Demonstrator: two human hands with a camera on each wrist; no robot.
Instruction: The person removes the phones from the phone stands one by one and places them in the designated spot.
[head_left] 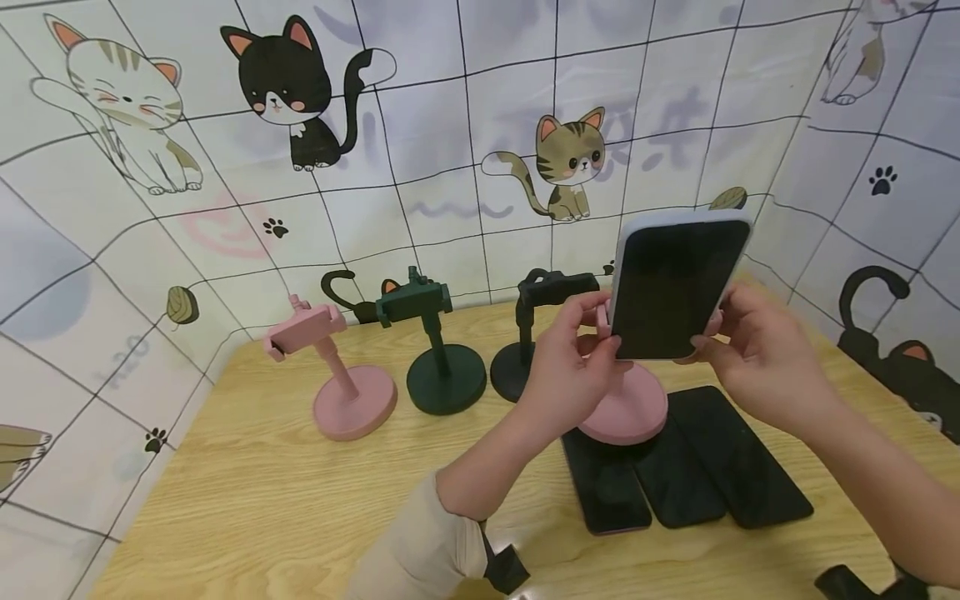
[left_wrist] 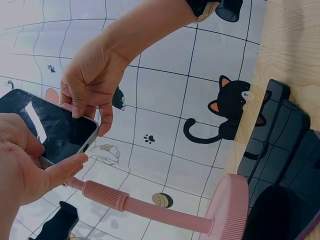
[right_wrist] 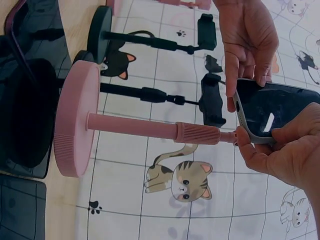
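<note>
A smartphone [head_left: 678, 292] with a dark screen and pale frame stands tilted upright above a pink phone stand [head_left: 626, 408]. My left hand [head_left: 572, 360] pinches its lower left corner, thumb at the front and fingers around a pink clamp end [head_left: 603, 318]. At the lower right corner my right hand [head_left: 765, 354] pinches the phone, its thumb on the front edge. Most of the stand's clamp is hidden behind the phone. In the right wrist view the stand's pink post [right_wrist: 135, 126] reaches up to the phone's lower end.
Left of the hands stand another pink phone stand [head_left: 354, 402], a dark green one [head_left: 446, 379] and a black one [head_left: 510, 371]. Three dark phones [head_left: 607, 492] lie side by side on the wooden table [head_left: 300, 508], partly beneath the pink base. A cat-printed cloth [head_left: 435, 167] hangs behind.
</note>
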